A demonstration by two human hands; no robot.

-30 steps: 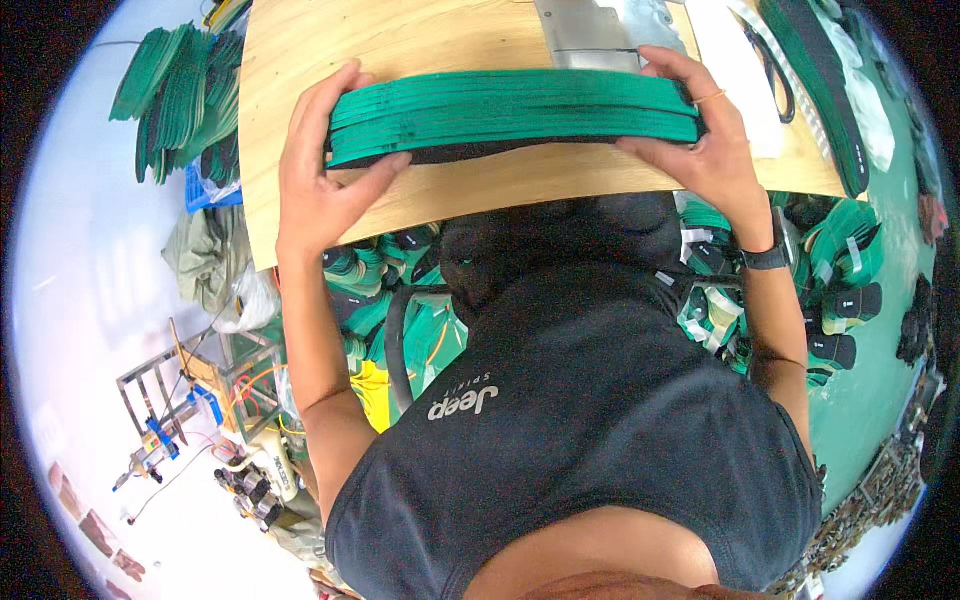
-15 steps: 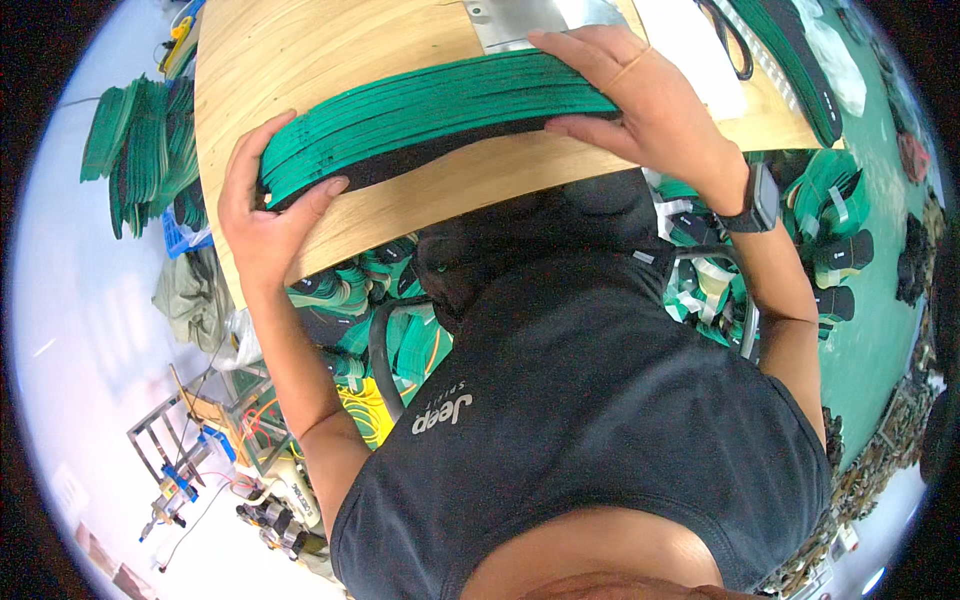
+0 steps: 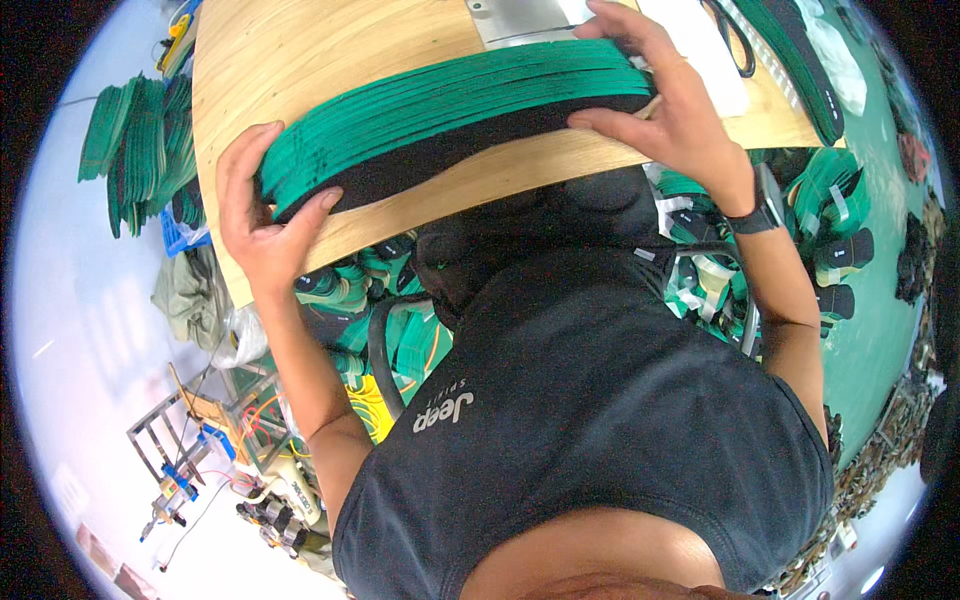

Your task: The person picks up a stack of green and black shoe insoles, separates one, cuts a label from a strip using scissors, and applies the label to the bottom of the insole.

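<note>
So the biggest thing here is the pale wood table (image 3: 300, 50), filling the top of the frame. Next is a long green stack (image 3: 450, 100), thin layers with a black near side, slanting across the upper middle; can't tell if it's touching the wood. A smaller pile of green pieces (image 3: 125, 150) sits upper left. The left hand (image 3: 255, 235) is wrapped round the stack's left end, thumb on the near side, fingers on the far side. The right hand (image 3: 695, 125) is spread around the other end, but I can't tell if it's squeezing. Tiny stuff: a metal plate (image 3: 520, 20) up top and a dark watch (image 3: 768, 195). I'd call this step steadying the stack by both ends. Next move calls for even pressure so the layers don't slide, imo.
</note>
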